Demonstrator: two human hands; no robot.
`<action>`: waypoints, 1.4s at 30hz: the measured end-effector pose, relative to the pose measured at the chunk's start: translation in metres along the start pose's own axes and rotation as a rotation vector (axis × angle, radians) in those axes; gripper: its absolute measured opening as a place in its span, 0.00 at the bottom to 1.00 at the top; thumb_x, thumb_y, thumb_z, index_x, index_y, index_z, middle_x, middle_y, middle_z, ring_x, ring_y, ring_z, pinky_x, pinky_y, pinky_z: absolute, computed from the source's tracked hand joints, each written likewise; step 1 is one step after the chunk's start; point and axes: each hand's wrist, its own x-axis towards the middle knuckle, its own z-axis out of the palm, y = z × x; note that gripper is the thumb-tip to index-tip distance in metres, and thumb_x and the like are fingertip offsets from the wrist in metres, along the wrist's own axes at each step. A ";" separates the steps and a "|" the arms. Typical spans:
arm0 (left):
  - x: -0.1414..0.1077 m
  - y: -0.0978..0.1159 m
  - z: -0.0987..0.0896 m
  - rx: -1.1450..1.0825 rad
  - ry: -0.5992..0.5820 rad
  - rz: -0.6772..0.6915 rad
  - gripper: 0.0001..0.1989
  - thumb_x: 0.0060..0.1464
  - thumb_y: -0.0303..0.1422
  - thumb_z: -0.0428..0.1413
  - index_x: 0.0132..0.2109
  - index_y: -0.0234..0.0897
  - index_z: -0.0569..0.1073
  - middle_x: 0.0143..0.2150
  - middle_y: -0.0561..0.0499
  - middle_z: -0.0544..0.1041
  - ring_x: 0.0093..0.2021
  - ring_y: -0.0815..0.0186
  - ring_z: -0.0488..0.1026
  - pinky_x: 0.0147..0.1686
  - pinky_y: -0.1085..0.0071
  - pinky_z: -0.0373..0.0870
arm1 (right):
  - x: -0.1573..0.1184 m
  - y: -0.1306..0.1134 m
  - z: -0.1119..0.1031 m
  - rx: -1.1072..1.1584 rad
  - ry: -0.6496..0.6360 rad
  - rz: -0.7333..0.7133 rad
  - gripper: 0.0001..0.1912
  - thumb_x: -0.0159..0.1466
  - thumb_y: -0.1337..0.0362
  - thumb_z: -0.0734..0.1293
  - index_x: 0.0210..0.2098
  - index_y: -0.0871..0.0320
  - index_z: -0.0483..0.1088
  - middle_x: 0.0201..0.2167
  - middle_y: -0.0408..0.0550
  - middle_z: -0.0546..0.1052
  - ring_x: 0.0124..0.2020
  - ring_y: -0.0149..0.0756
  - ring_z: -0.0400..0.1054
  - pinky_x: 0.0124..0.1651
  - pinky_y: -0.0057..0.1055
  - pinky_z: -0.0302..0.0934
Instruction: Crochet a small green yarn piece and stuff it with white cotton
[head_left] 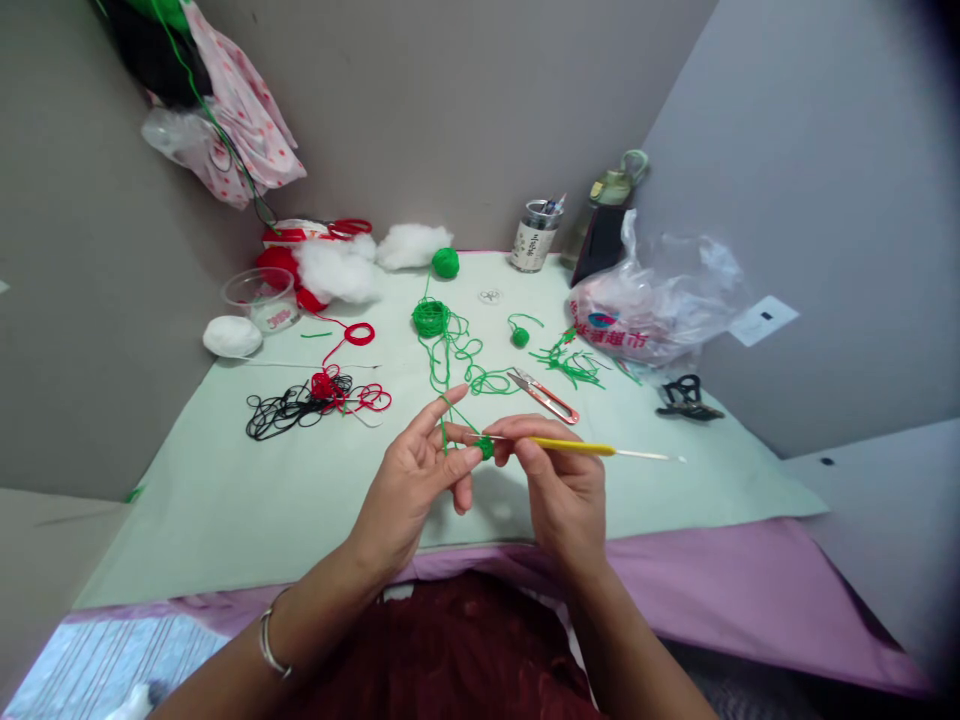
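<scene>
My left hand [420, 465] pinches a small green crochet piece [486, 447] between thumb and fingers, its index finger raised with green yarn running over it. In my right hand [566, 480] is a crochet hook [574, 445] with a yellow handle, held like a pen. The hook's left tip meets the green piece; its other metal end points right. From my left hand the yarn leads up to a loose green yarn bundle [430, 318], behind which sits a green ball [445, 263]. Orange-handled thread snips [544, 395] lie just beyond my right hand.
Black yarn [289, 410] and a red ring [359, 334] lie at left, near a white yarn ball [232, 337], a clear tub [262, 300] and white stuffing [341, 270]. Green scraps [574, 362], a plastic bag [645, 305] and a black claw clip [686, 398] are at right. A pen holder [535, 238] stands behind.
</scene>
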 end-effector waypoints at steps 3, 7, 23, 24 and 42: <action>0.000 0.003 0.002 -0.030 -0.005 -0.016 0.34 0.54 0.32 0.70 0.67 0.40 0.71 0.39 0.55 0.76 0.21 0.77 0.71 0.23 0.77 0.68 | 0.002 0.003 0.001 0.132 0.028 0.093 0.08 0.71 0.57 0.69 0.40 0.54 0.79 0.37 0.48 0.82 0.31 0.34 0.74 0.37 0.34 0.72; -0.001 0.006 0.004 -0.062 -0.014 -0.023 0.31 0.56 0.31 0.68 0.66 0.39 0.72 0.37 0.56 0.75 0.24 0.75 0.73 0.27 0.76 0.71 | 0.003 0.001 0.001 0.195 0.017 0.108 0.09 0.72 0.57 0.67 0.38 0.54 0.76 0.35 0.46 0.81 0.30 0.33 0.74 0.37 0.33 0.72; 0.002 -0.008 -0.004 0.078 0.025 0.135 0.29 0.58 0.30 0.68 0.65 0.45 0.73 0.39 0.58 0.74 0.32 0.74 0.77 0.38 0.75 0.76 | -0.005 -0.020 -0.006 -0.427 -0.168 -0.408 0.12 0.71 0.76 0.63 0.46 0.54 0.74 0.39 0.49 0.82 0.43 0.37 0.77 0.46 0.35 0.72; 0.002 -0.008 -0.004 0.079 0.030 0.138 0.29 0.58 0.30 0.68 0.65 0.45 0.73 0.39 0.58 0.74 0.32 0.75 0.77 0.38 0.76 0.76 | -0.004 -0.019 -0.006 -0.429 -0.159 -0.417 0.12 0.71 0.76 0.63 0.46 0.55 0.74 0.39 0.49 0.81 0.43 0.37 0.77 0.45 0.35 0.73; 0.000 -0.008 0.003 0.037 0.086 0.101 0.37 0.53 0.28 0.71 0.68 0.42 0.70 0.38 0.58 0.74 0.22 0.80 0.67 0.23 0.81 0.62 | -0.020 -0.007 0.010 -0.504 0.007 -0.387 0.14 0.71 0.76 0.63 0.48 0.54 0.75 0.35 0.47 0.77 0.39 0.36 0.73 0.41 0.33 0.72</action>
